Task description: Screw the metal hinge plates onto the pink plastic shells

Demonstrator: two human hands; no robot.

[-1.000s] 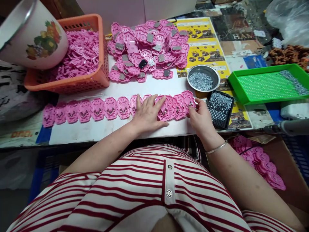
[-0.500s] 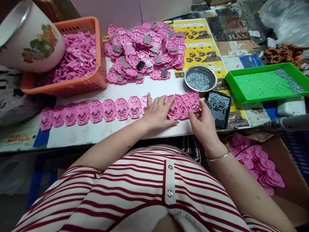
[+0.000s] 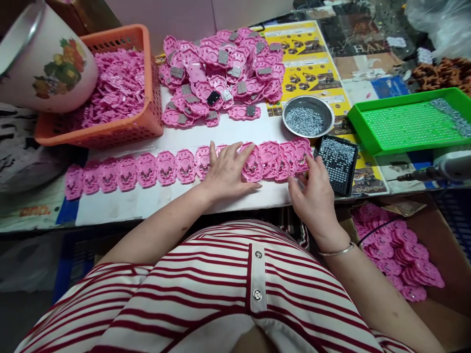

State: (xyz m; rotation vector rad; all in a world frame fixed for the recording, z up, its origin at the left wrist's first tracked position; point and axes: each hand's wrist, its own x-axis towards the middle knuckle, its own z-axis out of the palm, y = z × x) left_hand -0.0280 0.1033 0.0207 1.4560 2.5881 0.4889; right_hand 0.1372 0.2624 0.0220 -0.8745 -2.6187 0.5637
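Observation:
A row of pink plastic pieces [image 3: 146, 170] runs across the white board, spaced at the left and overlapping at the right. My left hand [image 3: 228, 169] lies over the row with its fingers spread, its fingertips on a pink piece [image 3: 252, 164]. At the row's right end, the fingers of my right hand [image 3: 315, 191] are apart, with fingertips at the edge of the last overlapping piece [image 3: 302, 149]. Small metal parts show in the pieces. Just right of that hand is a black tray [image 3: 336, 164] of screws; a metal bowl [image 3: 308, 116] of screws stands behind it.
A pile of pink pieces [image 3: 221, 73] lies at the back. An orange basket [image 3: 149, 93] and a flowered pot [image 3: 47, 63] stand left. At right are a green tray [image 3: 371, 139] and an electric screwdriver [image 3: 441, 169]. A cardboard box [image 3: 437, 235] of pink pieces is below the table.
My left hand has moved left along the row, and one more piece shows between it and the overlapping group. My right hand's fingers have loosened from the end piece. The view has shifted slightly.

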